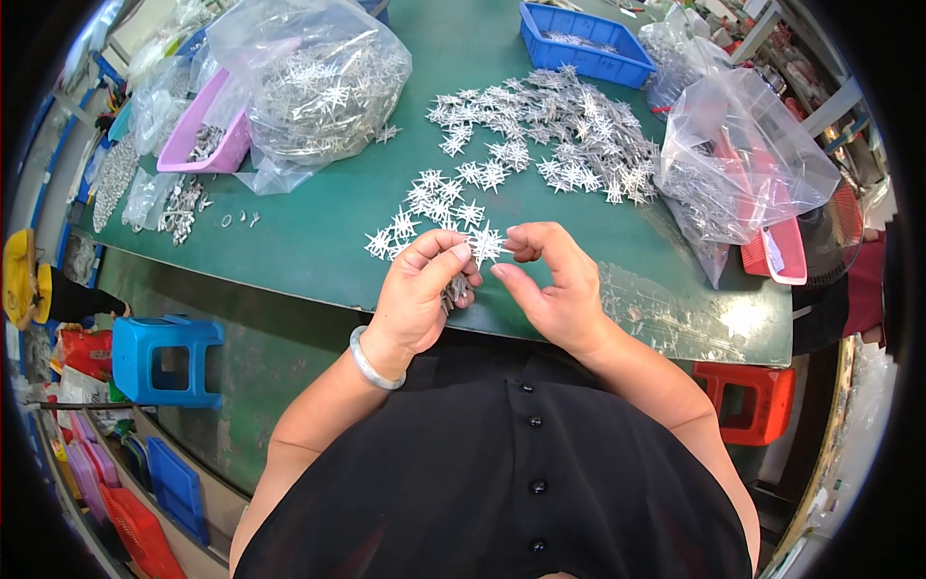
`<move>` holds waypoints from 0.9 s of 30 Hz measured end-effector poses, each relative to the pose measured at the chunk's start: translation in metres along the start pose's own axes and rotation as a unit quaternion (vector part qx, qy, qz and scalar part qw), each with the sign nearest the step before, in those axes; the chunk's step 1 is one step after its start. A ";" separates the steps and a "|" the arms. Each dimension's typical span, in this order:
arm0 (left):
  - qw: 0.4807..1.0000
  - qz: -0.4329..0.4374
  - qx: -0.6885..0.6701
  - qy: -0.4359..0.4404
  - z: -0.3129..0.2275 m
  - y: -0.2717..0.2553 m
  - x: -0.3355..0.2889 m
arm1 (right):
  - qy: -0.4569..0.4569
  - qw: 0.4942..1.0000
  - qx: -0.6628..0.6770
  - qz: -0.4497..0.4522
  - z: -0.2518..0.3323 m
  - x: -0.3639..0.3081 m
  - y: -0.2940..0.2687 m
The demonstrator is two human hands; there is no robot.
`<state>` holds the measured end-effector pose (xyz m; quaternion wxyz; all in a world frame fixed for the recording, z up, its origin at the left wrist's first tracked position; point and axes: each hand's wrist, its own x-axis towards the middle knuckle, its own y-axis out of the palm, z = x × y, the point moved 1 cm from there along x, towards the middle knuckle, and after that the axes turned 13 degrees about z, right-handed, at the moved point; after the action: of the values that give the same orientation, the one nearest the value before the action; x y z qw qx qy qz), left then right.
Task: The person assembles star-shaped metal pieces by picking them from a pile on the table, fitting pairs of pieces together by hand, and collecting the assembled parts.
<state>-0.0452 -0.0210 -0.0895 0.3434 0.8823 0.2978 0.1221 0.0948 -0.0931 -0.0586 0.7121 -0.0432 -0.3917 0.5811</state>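
Note:
At the table's near edge, my left hand (424, 280) is closed round several small silvery metal pieces. A spiky, star-shaped metal piece (485, 245) stands out at its thumb and forefinger. Close to the star's right side is my right hand (559, 280), its thumb and curled forefinger apart with nothing seen between them. Whether a fingertip touches the star's points, I cannot tell. Just beyond my hands lies a small group of the same stars (434, 198). Behind it spreads a larger heap of stars (588, 135).
A clear bag of stars (328, 92) and a pink bin (207, 125) stand at the left. A blue tray (584, 48) sits far right of centre, with another clear bag (733, 164) nearer. Blue (164, 362) and red stools (748, 400) stand below the green table (289, 232).

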 end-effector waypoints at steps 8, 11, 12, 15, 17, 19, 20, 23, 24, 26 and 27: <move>0.966 0.079 -0.246 0.026 -0.029 -0.026 0.002 | 0.014 0.999 0.016 0.027 -0.005 -0.003 -0.011; 0.961 0.063 -0.263 0.064 -0.060 -0.034 0.004 | 0.008 0.999 0.029 0.032 -0.004 -0.004 -0.015; 0.965 0.064 -0.238 0.086 -0.075 -0.035 0.005 | 0.010 0.999 0.030 0.033 -0.004 -0.005 -0.016; 0.976 0.057 -0.156 0.142 -0.132 -0.038 0.007 | 0.014 0.999 0.028 0.029 -0.006 -0.008 -0.024; 0.977 0.023 -0.048 0.206 -0.179 -0.039 0.012 | 0.027 0.999 0.018 0.027 -0.008 -0.012 -0.029; 0.960 0.005 0.061 0.274 -0.234 -0.036 0.018 | 0.025 0.999 0.019 0.024 -0.008 -0.016 -0.033; 0.939 -0.024 0.145 0.311 -0.260 -0.033 0.024 | 0.028 0.999 0.020 0.024 -0.009 -0.017 -0.034; 0.904 -0.102 0.292 0.295 -0.331 -0.025 0.050 | 0.020 0.999 0.018 0.025 -0.007 -0.019 -0.036; 0.900 -0.124 0.306 0.284 -0.346 -0.021 0.060 | 0.016 0.999 0.021 0.025 -0.007 -0.019 -0.036; 0.910 -0.141 0.316 0.229 -0.359 -0.011 0.085 | 0.008 0.999 0.020 0.026 -0.006 -0.019 -0.036; 0.918 -0.157 0.322 0.171 -0.360 -0.008 0.092 | 0.007 0.999 0.020 0.024 -0.005 -0.020 -0.036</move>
<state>-0.1265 0.2316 0.1702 -0.0009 0.8528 0.5099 0.1131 0.1259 -0.1197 -0.0541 0.7012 -0.0424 -0.3742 0.6054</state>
